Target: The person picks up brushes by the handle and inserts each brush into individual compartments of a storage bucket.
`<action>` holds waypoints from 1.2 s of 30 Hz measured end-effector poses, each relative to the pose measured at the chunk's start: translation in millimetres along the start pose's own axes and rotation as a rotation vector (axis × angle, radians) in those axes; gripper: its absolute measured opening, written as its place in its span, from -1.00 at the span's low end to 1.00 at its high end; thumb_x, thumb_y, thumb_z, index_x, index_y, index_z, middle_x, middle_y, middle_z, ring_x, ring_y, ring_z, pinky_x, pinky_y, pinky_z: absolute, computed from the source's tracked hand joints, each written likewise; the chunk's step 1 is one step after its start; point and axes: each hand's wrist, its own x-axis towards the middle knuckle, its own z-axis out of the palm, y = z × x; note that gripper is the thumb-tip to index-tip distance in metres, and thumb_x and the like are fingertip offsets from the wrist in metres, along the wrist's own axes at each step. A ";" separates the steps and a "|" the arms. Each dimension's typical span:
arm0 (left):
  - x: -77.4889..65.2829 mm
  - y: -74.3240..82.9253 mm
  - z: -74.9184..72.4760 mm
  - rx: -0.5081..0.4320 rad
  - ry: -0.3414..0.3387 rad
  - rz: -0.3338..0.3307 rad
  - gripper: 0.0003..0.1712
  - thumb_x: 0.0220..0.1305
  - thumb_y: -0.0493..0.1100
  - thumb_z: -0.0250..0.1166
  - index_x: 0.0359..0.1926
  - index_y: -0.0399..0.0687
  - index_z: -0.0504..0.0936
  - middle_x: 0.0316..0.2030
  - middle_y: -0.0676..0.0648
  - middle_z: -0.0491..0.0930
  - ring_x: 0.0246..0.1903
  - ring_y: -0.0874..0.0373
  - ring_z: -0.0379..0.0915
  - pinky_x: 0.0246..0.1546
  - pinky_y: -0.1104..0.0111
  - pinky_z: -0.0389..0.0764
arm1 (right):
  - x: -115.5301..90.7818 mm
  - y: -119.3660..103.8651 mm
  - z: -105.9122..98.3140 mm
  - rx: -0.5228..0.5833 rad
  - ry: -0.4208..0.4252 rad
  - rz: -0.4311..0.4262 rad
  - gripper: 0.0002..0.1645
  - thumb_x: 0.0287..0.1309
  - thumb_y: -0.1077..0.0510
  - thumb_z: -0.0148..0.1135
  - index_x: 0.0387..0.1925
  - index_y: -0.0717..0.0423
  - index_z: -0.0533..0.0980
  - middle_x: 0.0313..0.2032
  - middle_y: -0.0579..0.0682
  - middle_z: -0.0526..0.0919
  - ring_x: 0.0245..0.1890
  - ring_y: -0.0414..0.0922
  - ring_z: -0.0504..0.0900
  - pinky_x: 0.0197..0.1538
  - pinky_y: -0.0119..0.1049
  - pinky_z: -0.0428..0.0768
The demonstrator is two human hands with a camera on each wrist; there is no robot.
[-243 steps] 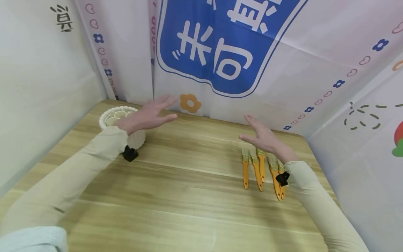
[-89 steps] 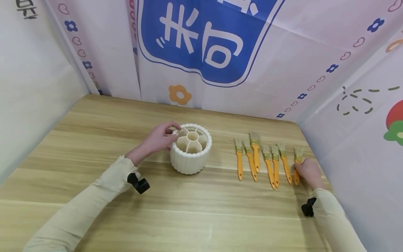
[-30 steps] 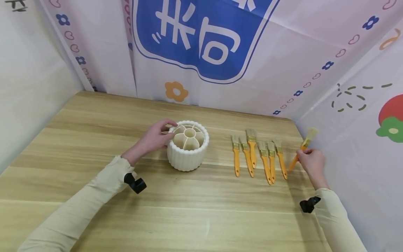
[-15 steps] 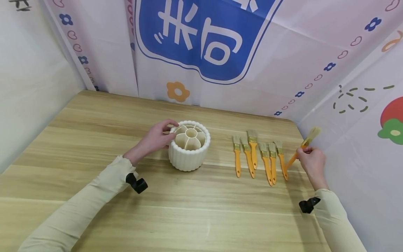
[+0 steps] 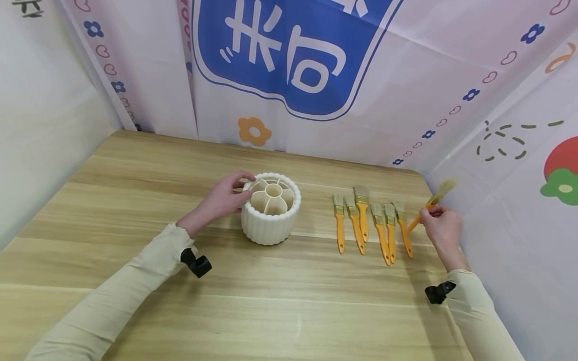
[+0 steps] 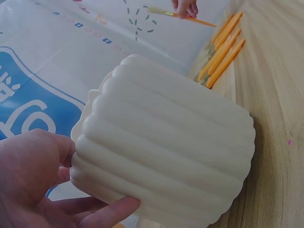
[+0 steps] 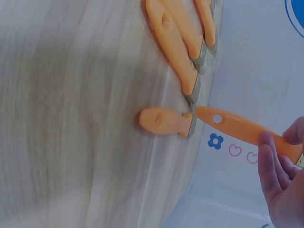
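A white ribbed pen holder with petal-shaped compartments and a round middle one stands upright on the table. My left hand holds it at its left side. The left wrist view shows that hand's thumb at the rim and fingers against the ribbed wall of the holder. At the right my right hand pinches a paintbrush by its orange handle, bristles tilted up and away. In the right wrist view the brush handle is off the table, its lower end free.
Several more orange-handled paintbrushes lie in a row between the holder and my right hand, bristles toward the back. Printed cloth walls close off the back and both sides of the wooden table.
The holder has come from the back left to mid-table, with my left hand on it. My right hand has taken the rightmost paintbrush, lifted and tilted it, then shifted slightly left.
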 end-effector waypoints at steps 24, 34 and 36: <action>0.3 -1.5 0.6 0.014 0.021 0.015 -0.58 0.29 -0.22 0.04 0.18 -0.07 0.36 0.18 -0.37 0.41 -0.04 -0.14 0.54 -0.25 0.18 0.70 | -10.6 -15.4 12.4 0.045 -0.001 -0.101 -0.73 0.13 0.13 0.08 -0.33 0.31 0.51 -0.63 -0.12 0.61 -0.70 -0.53 0.40 -0.59 -0.59 0.46; 0.6 -2.4 0.3 0.032 0.024 0.009 -0.57 0.30 -0.21 0.04 0.19 -0.07 0.34 0.19 -0.36 0.39 0.02 -0.17 0.50 -0.23 0.15 0.70 | -13.9 -23.7 19.7 0.046 -0.022 -0.112 -0.71 0.16 0.11 0.08 -0.31 0.30 0.51 -0.47 0.19 0.71 -0.69 -0.55 0.42 -0.56 -0.60 0.47; 0.7 -2.0 0.4 0.035 0.024 0.008 -0.57 0.30 -0.21 0.04 0.19 -0.07 0.34 0.19 -0.36 0.40 0.02 -0.17 0.50 -0.23 0.14 0.70 | -14.8 -25.4 21.1 0.054 -0.025 -0.117 -0.72 0.16 0.12 0.08 -0.30 0.31 0.51 -0.43 0.24 0.70 -0.69 -0.56 0.42 -0.56 -0.60 0.47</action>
